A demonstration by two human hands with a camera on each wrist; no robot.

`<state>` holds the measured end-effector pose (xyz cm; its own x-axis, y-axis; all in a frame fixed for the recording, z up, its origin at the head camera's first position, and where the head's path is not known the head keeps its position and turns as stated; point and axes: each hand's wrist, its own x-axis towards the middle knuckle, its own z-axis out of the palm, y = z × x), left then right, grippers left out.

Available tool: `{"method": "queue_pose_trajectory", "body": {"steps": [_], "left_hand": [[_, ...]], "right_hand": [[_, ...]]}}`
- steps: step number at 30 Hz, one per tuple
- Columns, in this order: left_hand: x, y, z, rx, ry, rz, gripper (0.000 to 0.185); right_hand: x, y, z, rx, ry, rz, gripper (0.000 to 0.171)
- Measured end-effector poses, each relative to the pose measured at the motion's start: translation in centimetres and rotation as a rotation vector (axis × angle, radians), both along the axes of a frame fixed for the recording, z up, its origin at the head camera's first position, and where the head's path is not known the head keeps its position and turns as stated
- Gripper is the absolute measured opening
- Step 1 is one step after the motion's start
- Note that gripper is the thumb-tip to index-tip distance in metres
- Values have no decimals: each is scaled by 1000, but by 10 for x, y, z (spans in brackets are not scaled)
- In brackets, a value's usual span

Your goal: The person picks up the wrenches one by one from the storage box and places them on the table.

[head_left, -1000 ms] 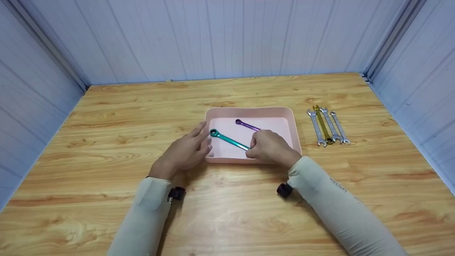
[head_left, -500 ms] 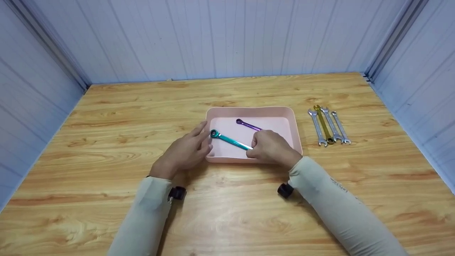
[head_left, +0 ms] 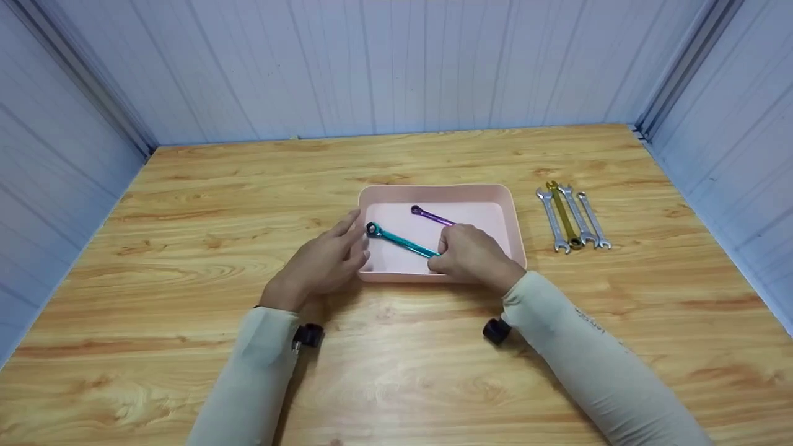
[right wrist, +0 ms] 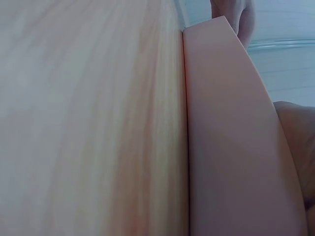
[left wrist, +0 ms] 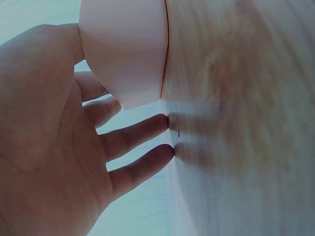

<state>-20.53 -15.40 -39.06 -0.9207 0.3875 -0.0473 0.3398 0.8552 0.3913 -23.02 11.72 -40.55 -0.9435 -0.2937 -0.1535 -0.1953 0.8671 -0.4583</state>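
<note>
Head view: pink tray [head_left: 505,214] sits near the middle of the desk [head_left: 186,204], a bit toward the right edge. Right hand [head_left: 474,254] is over the tray's near right part, fingers curled, pinching the near end of the teal wrench [head_left: 399,241]. The wrench's long axis runs diagonally: ring end points to the far left, toward the tray's left wall, and the held end points to the near right. The ring end sits just beside the left hand's fingertips; whether it rests on the tray floor or is lifted, cannot tell. Purple wrench [head_left: 432,217] lies in the tray farther back, roughly parallel to the teal one, ring end to the far left, its other end hidden behind the right hand. Left hand [head_left: 322,263] is at the tray's left wall near the near left corner, fingers straight and relaxed, holding nothing; the thumb is up by the rim. Four wrenches [head_left: 573,217], three silver and one gold, lie side by side on the desk close to the right edge, well apart from the tray, long axes running near to far.

Left wrist view: left hand [left wrist: 54,147] is spread, fingers [left wrist: 140,135] loose with the tips touching the desk [left wrist: 246,123], pink tray [left wrist: 125,49] corner just beside the palm. No wrench visible.

Right wrist view: mostly the tray's [right wrist: 231,147] outer wall standing on the desk [right wrist: 88,123]. Only a slice of the right hand [right wrist: 298,147] shows at the right; grip cannot be told from here.
</note>
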Motion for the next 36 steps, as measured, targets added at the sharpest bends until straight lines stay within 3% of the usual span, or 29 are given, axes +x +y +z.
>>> {"method": "queue_pose_trajectory", "body": {"steps": [10,16,23,29,36], "left_hand": [[-1,0,-3,0,-3,1,56],[-2,1,-2,-6,-21,9,57],[-3,2,-2,-4,-27,23,56],[-3,1,-3,-10,-22,31,56],[-3,1,-3,3,-29,35,55]], "right_hand": [[0,1,-2,-55,5,9,10],[0,0,-1,-65,-18,-15,24],[1,0,0,-44,46,-13,12],[0,0,-1,-43,90,-10,11],[0,-1,-2,-40,82,-9,13]]}}
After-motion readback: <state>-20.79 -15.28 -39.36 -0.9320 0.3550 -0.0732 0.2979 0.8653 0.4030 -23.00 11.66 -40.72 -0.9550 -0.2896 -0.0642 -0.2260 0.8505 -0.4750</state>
